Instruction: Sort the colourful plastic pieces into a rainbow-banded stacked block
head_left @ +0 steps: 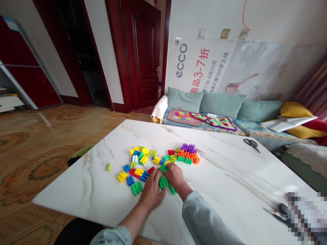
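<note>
Bullet-shaped plastic toy blocks in several colours lie in a loose pile on the white table. My left hand (152, 189) rests beside the pile with its fingers stretched out and its thumb apart, near a red block (151, 170). Bent fingers of my right hand (175, 175) close on a green block (164, 167), partly hidden by them. Between the hands lie joined green blocks (163, 182). To the left are more green blocks (137, 188), yellow blocks (122, 176) and blue blocks (130, 180). Purple blocks (188, 148) and orange blocks (188, 156) stand in packed rows beyond my right hand.
A lone lime-green block (108, 167) lies left on the marbled table (84, 194). Black scissors (252, 144) are near the far right corner, and another pair of scissors (279, 213) is at the right edge. A sofa (176, 117) stands behind the table.
</note>
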Action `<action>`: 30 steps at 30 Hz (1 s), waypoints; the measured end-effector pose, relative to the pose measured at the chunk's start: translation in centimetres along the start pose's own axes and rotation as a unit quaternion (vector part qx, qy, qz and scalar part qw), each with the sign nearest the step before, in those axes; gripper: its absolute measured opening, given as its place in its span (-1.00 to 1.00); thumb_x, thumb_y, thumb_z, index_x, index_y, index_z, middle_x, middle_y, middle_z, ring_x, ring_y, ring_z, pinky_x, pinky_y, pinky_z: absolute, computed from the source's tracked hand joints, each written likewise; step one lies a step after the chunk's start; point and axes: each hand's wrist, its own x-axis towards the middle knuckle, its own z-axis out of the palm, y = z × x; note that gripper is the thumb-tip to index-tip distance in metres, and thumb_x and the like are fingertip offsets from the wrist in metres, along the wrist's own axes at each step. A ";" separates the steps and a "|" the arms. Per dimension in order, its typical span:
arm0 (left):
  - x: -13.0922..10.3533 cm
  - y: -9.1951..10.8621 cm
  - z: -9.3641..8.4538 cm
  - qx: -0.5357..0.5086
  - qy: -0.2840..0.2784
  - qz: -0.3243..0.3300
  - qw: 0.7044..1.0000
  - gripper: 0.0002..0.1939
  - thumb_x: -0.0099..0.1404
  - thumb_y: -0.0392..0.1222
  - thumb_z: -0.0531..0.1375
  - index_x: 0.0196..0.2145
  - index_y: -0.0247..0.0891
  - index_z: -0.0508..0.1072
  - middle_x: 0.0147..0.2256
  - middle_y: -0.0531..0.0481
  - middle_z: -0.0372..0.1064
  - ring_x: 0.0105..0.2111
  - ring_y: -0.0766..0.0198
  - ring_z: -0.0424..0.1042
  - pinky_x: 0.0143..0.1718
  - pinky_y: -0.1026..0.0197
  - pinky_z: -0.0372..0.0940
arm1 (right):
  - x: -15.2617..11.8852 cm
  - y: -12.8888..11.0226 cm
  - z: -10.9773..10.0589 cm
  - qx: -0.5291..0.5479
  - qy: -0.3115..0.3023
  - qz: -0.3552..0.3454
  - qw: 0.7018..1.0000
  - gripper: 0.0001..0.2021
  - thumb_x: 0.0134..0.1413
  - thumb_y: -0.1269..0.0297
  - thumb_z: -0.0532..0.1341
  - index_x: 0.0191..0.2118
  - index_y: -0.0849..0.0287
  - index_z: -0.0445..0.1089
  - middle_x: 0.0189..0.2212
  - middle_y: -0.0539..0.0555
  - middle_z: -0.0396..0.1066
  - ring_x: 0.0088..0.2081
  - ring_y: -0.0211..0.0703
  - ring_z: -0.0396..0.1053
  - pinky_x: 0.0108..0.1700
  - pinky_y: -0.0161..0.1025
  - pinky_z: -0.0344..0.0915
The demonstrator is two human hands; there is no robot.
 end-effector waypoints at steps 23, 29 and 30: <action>0.2 0.5 -0.2 -0.029 0.021 -0.006 0.999 -0.06 0.14 -0.28 0.16 0.36 -0.29 -0.28 0.35 -0.22 -0.27 0.34 -0.02 -0.20 0.29 -0.12 -0.01 | 1.3 -2.1 2.2 -0.023 0.012 -0.108 0.994 -0.74 0.11 0.41 0.10 -0.09 0.24 0.42 -0.17 0.27 0.38 -0.16 -0.01 0.34 -0.13 -0.11 0.28; 0.0 0.2 0.1 -0.030 0.020 -0.009 0.999 -0.09 0.15 -0.29 0.16 0.36 -0.23 -0.22 0.36 -0.21 -0.28 0.33 -0.06 -0.19 0.27 -0.16 0.01 | 1.2 -1.7 3.0 0.028 0.054 -0.126 0.990 -0.76 0.18 0.39 0.04 -0.11 0.30 0.39 -0.14 0.28 0.37 -0.08 -0.02 0.29 -0.03 -0.15 0.27; 0.0 0.2 0.2 -0.027 0.020 -0.007 0.999 -0.09 0.15 -0.30 0.15 0.36 -0.22 -0.22 0.36 -0.21 -0.29 0.33 -0.05 -0.19 0.27 -0.16 0.01 | 1.1 -1.6 3.2 0.056 0.071 -0.118 0.989 -0.73 0.19 0.35 0.05 -0.07 0.32 0.36 -0.13 0.28 0.37 -0.11 -0.04 0.31 -0.05 -0.15 0.28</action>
